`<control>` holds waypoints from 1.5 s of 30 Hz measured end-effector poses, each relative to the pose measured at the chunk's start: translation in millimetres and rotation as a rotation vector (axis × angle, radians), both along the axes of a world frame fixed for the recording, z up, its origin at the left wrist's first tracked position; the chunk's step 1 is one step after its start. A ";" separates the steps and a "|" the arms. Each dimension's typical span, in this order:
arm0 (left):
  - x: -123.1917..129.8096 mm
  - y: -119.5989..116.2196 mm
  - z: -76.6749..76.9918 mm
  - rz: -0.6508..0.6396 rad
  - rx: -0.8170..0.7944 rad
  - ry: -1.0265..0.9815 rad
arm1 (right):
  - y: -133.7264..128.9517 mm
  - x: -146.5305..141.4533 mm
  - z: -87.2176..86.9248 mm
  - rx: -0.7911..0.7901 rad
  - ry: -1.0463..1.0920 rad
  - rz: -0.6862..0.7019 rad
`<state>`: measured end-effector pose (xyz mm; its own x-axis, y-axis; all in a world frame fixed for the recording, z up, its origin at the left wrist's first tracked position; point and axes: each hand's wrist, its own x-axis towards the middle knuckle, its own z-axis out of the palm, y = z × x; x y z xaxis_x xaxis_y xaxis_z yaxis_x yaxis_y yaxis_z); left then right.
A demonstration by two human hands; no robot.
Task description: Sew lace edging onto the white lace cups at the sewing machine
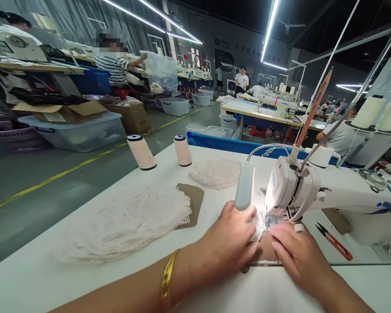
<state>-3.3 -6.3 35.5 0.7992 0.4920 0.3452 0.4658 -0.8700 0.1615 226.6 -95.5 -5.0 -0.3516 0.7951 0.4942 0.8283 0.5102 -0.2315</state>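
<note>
Head view: my left hand (236,234) curls at white lace (258,226); my right hand (298,248) rests, fingers extended, on the brown piece (267,248). Pinching: cannot tell. Both materials lie between them, at the sewing machine (293,184). Judged step: stitching; next calls for flat, even guidance.

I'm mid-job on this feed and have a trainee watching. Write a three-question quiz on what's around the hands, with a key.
1. True or false: the orange-handled snips lie apart from the right hand.
2. How many pale pink thread cones stand on the white table?
3. What partly covers the brown piece to the left of the left hand? A) the snips; B) the larger lace pile; C) the right hand.

Key: 1. True. 2. Two. 3. B.
</note>
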 end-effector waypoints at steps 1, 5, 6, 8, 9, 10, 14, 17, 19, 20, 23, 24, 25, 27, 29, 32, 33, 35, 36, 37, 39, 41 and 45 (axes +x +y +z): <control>-0.8 -2.2 0.0 -0.042 -0.027 -0.017 | 0.2 -1.5 0.5 -0.011 0.005 0.007; 3.1 0.6 -6.2 -0.148 -0.055 -0.056 | 1.4 -4.2 1.1 -0.058 -0.010 0.008; 4.2 2.1 -8.9 -0.157 -0.046 -0.056 | 1.4 -4.2 1.2 -0.073 -0.018 0.005; 5.1 3.7 -14.3 -0.156 -0.021 -0.053 | 1.2 -3.9 1.8 -0.101 -0.026 0.004; 5.0 3.5 -16.7 -0.150 -0.007 -0.051 | 0.9 -3.7 2.2 -0.108 -0.026 0.008; 4.8 2.9 -18.6 -0.146 0.006 -0.051 | 0.7 -3.6 2.6 -0.111 -0.023 0.014; 5.1 -0.7 -22.4 -0.188 0.024 -0.078 | -0.1 -3.2 2.9 -0.094 -0.011 0.022; 7.3 -1.3 -23.3 -0.206 0.023 -0.090 | -0.1 -3.1 1.3 -0.091 -0.013 0.012; 8.1 -0.7 -23.5 -0.201 0.021 -0.086 | 0.1 -3.0 0.2 -0.087 -0.023 0.005; 8.1 -0.4 -23.4 -0.198 0.020 -0.086 | 0.2 -3.0 -0.1 -0.085 -0.028 0.003; 6.8 0.4 -22.7 -0.191 0.021 -0.090 | 0.4 -2.9 -0.5 -0.074 -0.028 0.003; 6.2 0.6 -22.4 -0.188 0.024 -0.090 | 0.4 -2.9 -0.5 -0.070 -0.027 0.003; 5.7 0.7 -22.2 -0.185 0.025 -0.088 | 0.4 -2.9 -0.5 -0.065 -0.027 0.003; 5.2 1.0 -22.4 -0.180 0.028 -0.085 | 0.7 -2.9 -0.6 -0.053 -0.032 -0.002; 5.3 1.3 -23.1 -0.181 0.031 -0.087 | 1.4 -3.0 -0.8 -0.039 -0.035 -0.004; 5.9 1.3 -23.7 -0.184 0.043 -0.098 | 2.5 -2.8 -0.9 -0.027 -0.039 -0.001; 5.9 0.9 -23.4 -0.188 0.047 -0.106 | 2.6 -2.5 -0.9 -0.026 -0.039 0.000; 5.5 -0.3 -21.8 -0.224 0.051 -0.135 | 2.0 -2.0 -0.9 -0.024 -0.036 0.000; 5.0 -1.1 -20.7 -0.260 0.048 -0.145 | 1.2 -1.6 -0.9 -0.026 -0.033 0.001; 4.5 -2.0 -19.4 -0.298 0.043 -0.148 | 0.0 -1.4 -1.0 -0.034 -0.029 0.003; 3.2 -3.8 -17.0 -0.361 0.035 -0.135 | -2.7 -1.0 -1.1 -0.059 -0.018 0.011; 2.3 -5.1 -15.2 -0.383 0.040 -0.119 | -5.0 -1.1 -1.3 -0.088 -0.010 0.023; 2.2 -5.2 -14.6 -0.379 0.078 -0.129 | -5.3 -2.0 -1.5 -0.097 -0.013 0.026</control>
